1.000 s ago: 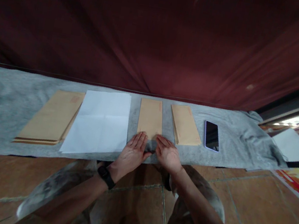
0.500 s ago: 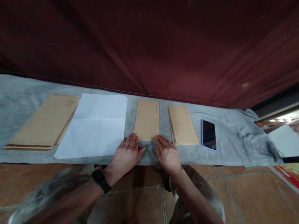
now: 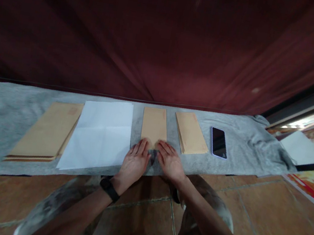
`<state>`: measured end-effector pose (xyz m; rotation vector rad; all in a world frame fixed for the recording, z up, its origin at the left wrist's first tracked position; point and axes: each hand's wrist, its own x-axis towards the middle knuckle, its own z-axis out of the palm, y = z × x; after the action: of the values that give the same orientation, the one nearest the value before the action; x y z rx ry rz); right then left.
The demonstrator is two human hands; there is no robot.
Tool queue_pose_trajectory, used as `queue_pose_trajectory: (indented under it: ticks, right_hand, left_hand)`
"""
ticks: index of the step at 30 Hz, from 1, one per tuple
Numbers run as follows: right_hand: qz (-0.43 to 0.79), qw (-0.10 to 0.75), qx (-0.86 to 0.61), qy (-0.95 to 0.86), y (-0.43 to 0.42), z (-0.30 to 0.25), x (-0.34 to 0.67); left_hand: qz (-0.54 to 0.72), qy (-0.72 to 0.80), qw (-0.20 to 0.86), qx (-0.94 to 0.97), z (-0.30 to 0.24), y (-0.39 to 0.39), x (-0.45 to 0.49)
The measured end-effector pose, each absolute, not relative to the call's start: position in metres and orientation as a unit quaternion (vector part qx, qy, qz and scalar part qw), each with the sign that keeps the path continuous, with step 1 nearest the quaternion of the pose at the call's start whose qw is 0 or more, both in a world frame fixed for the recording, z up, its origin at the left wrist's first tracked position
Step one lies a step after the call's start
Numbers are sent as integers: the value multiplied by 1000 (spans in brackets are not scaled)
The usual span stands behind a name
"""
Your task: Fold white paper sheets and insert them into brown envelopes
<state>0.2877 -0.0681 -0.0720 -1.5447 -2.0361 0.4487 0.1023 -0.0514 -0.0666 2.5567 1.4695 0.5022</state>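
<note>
A tan paper envelope [image 3: 155, 123] lies flat in the middle of the grey cloth, its short near edge under my fingertips. My left hand [image 3: 135, 160] rests on its near left corner, fingers stretched out and nothing gripped. On the near right part of the same envelope lies my right hand [image 3: 170, 160], flat with extended fingers. The two hands are close together but apart. To the left of the envelope are white paper sheets [image 3: 101, 136] with fold creases. A small stack of similar tan envelopes [image 3: 192, 134] sits to the right.
Larger brown envelopes [image 3: 46, 129] are stacked at the left. A phone [image 3: 219, 143] in a purple case lies right of the small envelopes. The grey cloth [image 3: 245, 148] covers a long, narrow surface, with a dark red curtain [image 3: 157, 45] behind. Tiled floor [image 3: 272, 217] shows in front.
My right hand has slid left along the envelope's near edge, closer to my left hand. My left hand has shifted slightly right onto the envelope's corner.
</note>
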Motion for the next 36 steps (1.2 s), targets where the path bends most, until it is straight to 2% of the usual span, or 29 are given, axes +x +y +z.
queue_pose_trajectory:
  ticks: [8,19,36]
  right_hand:
    - [130,230,-607,-750,-62,-73,277]
    - [73,170,-670,-719,-62,-73,283]
    - [70,205,-658,-721,-57,-81,288]
  left_hand:
    - [166,477,88,859,-70,-47,108]
    - [124,512,19,850,-72,-46,101]
    - [82,533,-12,842,-65,-51,89]
